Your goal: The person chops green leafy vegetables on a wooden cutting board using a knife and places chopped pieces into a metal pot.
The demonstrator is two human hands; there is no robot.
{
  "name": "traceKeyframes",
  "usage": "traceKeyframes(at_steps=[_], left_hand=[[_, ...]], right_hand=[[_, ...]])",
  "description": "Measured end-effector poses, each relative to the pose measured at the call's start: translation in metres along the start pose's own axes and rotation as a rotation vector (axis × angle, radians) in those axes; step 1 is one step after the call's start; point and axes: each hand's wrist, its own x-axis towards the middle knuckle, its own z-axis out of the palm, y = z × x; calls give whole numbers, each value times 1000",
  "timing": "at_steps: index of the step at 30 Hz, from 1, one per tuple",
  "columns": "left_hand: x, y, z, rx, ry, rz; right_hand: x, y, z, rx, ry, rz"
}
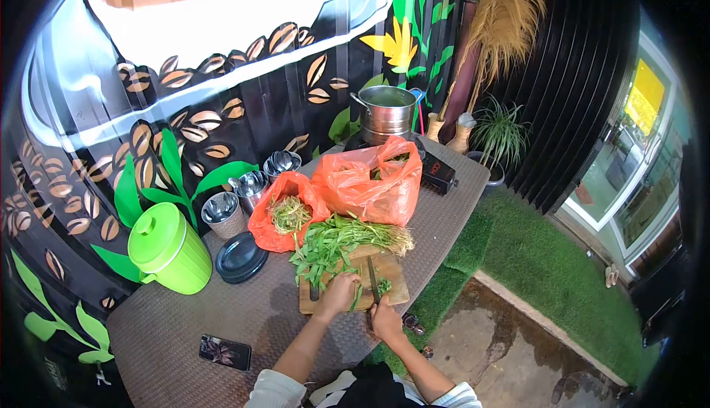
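My right hand (387,321) is wrapped round the handle of a knife (373,278), whose dark blade points away from me over the wooden cutting board (397,282). On the board's left half, my left hand (339,294) is closed on a few leafy greens (356,298), and a leaf sticks out by its fingers. A small heap of chopped greens (384,286) lies just right of the blade. Beyond my hands, a large bunch of leafy greens (333,237) with pale root ends spreads over the board's far edge and the table.
Orange plastic bags (370,182) holding greens stand behind the bunch. Further back, a steel pot (387,116) sits on a black stove (438,175). To the left are dark plates (242,256), steel containers (222,212) and a green lidded bucket (171,249). A phone (225,352) lies near the front.
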Motion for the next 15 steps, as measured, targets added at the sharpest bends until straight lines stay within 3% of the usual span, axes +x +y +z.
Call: traceKeyframes(at_steps=[3, 7, 12, 15], left_hand=[[3, 0, -9, 147, -165, 16], [4, -15, -7, 178, -157, 64], [9, -18, -14, 278, -101, 204], [18, -2, -18, 70, 70, 82]], right_hand=[[0, 1, 1, 21, 11, -14], [-1, 0, -1, 19, -1, 5], [0, 2, 1, 22, -7, 13], [0, 1, -1, 15, -5, 10]])
